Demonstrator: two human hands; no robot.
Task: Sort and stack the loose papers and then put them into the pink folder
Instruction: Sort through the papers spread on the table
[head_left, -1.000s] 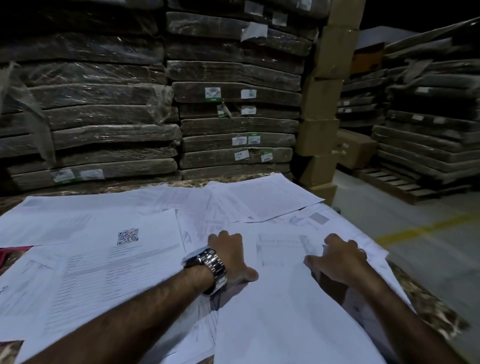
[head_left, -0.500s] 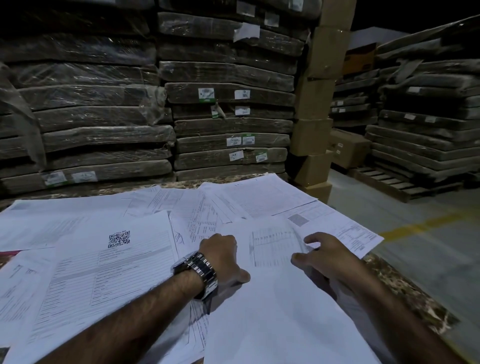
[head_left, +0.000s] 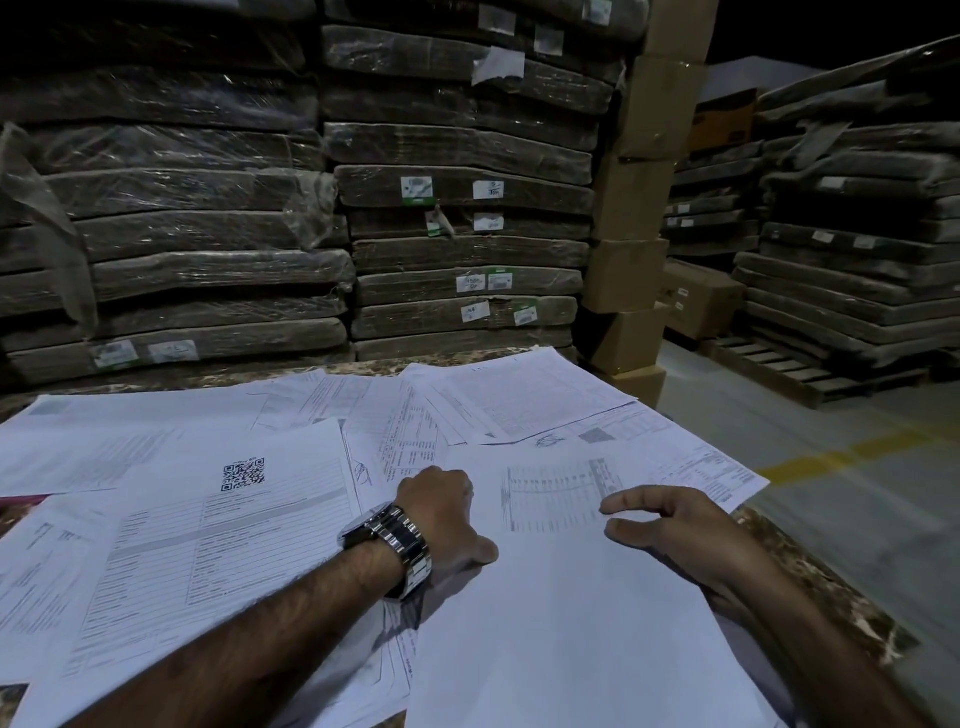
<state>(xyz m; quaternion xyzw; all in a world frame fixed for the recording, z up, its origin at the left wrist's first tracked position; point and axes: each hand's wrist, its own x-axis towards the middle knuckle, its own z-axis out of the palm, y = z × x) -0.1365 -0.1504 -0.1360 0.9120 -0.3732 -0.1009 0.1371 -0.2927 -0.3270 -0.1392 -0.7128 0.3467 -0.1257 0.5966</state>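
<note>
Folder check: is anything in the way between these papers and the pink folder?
Yes. The pink folder shows only as a sliver at the far left; the rest lies under overlapping loose sheets. Those likely need lifting off before it can open. The left hand grips the big centre sheet well to its right.

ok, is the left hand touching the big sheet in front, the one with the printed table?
Touching. Head view: the left hand sits at the big sheet's left edge, thumb lying on the paper with no gap; its fingers curl out of sight.
</note>
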